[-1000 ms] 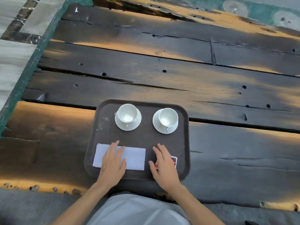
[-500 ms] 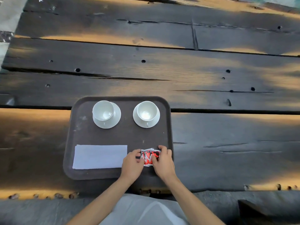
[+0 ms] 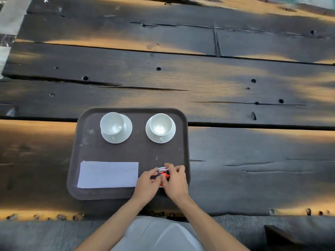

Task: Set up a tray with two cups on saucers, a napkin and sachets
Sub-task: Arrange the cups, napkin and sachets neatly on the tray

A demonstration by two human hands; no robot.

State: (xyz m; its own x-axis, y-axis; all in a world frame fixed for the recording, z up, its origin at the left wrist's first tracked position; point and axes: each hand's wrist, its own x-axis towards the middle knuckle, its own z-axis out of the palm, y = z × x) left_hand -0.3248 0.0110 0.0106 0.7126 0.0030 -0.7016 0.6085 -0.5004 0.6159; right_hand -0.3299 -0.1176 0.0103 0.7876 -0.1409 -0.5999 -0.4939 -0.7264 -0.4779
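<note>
Tray point(image 3: 85, 154), dark brown, sat on the weathered plank counter point(image 3: 235, 84) in the head view. Left cup point(image 3: 112, 123) on its saucer point(image 3: 125, 135) at 11 o'clock of the tray, right cup point(image 3: 161, 124) on its saucer point(image 3: 170, 134) at 1 o'clock, both upright. White napkin point(image 3: 108, 174) lay flat at 7 o'clock. Red sachets point(image 3: 164, 173) at 5 o'clock, pinched between both hands: left hand point(image 3: 147, 183) gripped their left edge, right hand point(image 3: 175, 180) curled over their right side.
</note>
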